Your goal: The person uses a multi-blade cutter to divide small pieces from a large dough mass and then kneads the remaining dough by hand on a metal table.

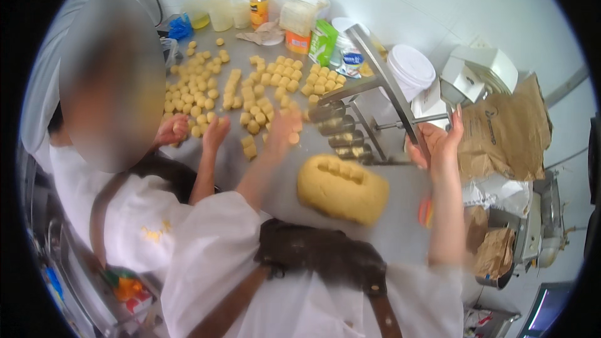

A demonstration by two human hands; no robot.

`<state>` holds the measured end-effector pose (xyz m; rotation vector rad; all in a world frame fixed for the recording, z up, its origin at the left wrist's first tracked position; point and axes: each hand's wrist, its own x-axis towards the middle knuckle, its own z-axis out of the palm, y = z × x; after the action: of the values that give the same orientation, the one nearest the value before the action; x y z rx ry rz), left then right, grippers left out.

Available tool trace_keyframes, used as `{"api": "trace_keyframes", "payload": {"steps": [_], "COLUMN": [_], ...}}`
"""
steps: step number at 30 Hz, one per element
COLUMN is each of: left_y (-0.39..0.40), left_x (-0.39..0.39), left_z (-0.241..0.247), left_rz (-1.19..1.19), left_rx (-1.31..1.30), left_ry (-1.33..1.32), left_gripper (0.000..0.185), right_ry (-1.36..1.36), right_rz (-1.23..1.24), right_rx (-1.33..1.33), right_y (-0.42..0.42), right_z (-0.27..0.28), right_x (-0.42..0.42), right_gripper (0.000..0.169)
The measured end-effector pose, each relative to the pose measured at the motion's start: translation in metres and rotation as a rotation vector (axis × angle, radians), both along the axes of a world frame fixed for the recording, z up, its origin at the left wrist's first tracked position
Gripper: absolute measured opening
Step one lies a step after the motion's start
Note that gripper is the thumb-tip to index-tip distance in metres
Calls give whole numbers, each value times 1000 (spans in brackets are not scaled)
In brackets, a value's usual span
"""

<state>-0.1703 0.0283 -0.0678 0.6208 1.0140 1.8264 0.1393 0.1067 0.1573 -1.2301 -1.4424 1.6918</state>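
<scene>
My right hand (436, 143) grips the frame of a metal dough portioner (389, 89) near its plunger rod. The tool's row of tube-shaped cutters (345, 131) is tilted to the left, and some hold yellow dough. My left hand (286, 122), blurred, is at the cut dough cylinders (253, 124) just left of those cutters; whether it holds a piece cannot be made out. Before me lies a large yellow dough block (342, 192), with a scalloped trough pressed into its top. Rows of more dough cylinders (281, 72) stand farther back on the metal table (281, 192).
At my left, a co-worker's hands (216, 134) are by many round dough balls (192, 87). Along the wall stand an orange drink bottle (258, 4), a green carton (323, 42) and a white lidded bucket (411, 70). Brown paper bags (507, 131) are at the right.
</scene>
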Motion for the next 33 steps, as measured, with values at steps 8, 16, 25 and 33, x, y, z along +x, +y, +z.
{"api": "trace_keyframes", "payload": {"steps": [8,16,25,33], "left_y": [2,-5,-1,27], "left_x": [88,90,72,71], "left_z": [31,49,51,-16], "left_rz": [-505,-126,-93,-197], "left_rx": [428,-15,-54,165], "left_ry": [-895,-768,-802,-926], "left_gripper": [88,97,86,66], "right_ry": [130,150,19,-10], "right_rz": [104,59,33,-92], "right_rx": [-169,-177,-133,-66], "right_y": [3,12,20,19], "right_z": [-9,-18,-19,-25], "right_x": [-15,-10,-10,-30], "right_gripper": [98,85,72,67]}}
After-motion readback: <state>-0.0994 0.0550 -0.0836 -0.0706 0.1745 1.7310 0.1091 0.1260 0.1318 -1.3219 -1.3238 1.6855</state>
